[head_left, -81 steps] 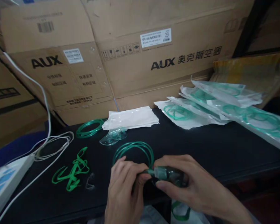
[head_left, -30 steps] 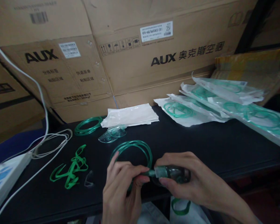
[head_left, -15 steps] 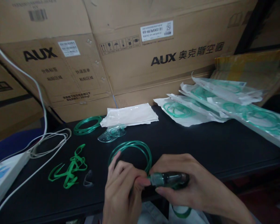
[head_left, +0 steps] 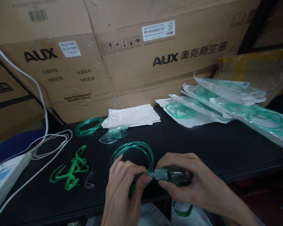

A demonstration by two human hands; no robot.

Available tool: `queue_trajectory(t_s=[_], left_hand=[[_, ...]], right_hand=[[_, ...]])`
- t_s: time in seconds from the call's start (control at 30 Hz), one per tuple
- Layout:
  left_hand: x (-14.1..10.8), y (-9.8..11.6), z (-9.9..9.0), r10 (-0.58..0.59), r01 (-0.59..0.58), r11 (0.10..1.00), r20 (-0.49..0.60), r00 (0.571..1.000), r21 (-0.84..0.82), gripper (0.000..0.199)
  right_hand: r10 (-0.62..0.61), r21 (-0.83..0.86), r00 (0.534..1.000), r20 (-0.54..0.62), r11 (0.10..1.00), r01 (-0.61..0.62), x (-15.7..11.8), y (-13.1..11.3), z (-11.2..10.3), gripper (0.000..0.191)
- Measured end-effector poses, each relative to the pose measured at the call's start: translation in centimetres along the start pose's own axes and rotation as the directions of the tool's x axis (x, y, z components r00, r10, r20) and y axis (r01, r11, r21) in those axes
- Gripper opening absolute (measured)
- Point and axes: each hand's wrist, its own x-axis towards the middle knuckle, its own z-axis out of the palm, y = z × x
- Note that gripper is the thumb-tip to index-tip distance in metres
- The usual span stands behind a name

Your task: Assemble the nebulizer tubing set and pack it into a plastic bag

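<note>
Head view, left hand pinching green tubing, right hand clamped on mask connector, AUX cardboard box behind, label unreadable.

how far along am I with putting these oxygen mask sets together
Done: none looks finished. In hand: your left hand pinches the green tubing end against the mask port held by your right hand. Left: another loose mask, tubing coil, green straps, and the sealed packs stacked at right.
</note>
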Motion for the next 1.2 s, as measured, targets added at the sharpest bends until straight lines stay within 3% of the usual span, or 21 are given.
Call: queue_trajectory(t_s=[0.3,0.6,0.83,1.0,1.1,1.2], left_hand=[[0.1,0.0,0.1,0.056,-0.055,0.998,-0.026,0.998,0.036,0.012],[0.4,-0.1,0.4,0.133,-0.125,0.986,-0.061,0.989,0.111,0.017],[0.3,0.0,0.4,0.125,-0.123,0.987,-0.016,0.992,0.101,0.019],[0.0,-0.2,0.9,0.078,-0.073,0.995,-0.063,0.995,0.067,0.016],[-0.3,-0.2,1.1,0.002,0.004,0.999,-0.128,0.992,0.048,0.013],[-0.5,0.0,1.4,-0.17,0.176,0.984,-0.218,0.961,0.005,0.014]], right_hand=[[0.029,-0.001,0.999,0.028,1.0,-0.029,0.2,-0.1,-0.1,0.006],[0.008,-0.019,1.0,-0.025,1.0,-0.008,0.1,0.2,0.2,0.01],[0.001,-0.005,1.0,-0.001,1.0,-0.001,-0.1,0.1,0.4,0.009],[0.064,0.0,0.998,0.01,0.998,-0.064,0.2,0.2,0.2,0.01],[0.187,0.096,0.981,-0.054,0.979,-0.182,0.2,0.7,0.0,0.036],[0.386,0.301,0.918,-0.088,0.889,-0.345,0.3,1.3,0.2,0.066]])
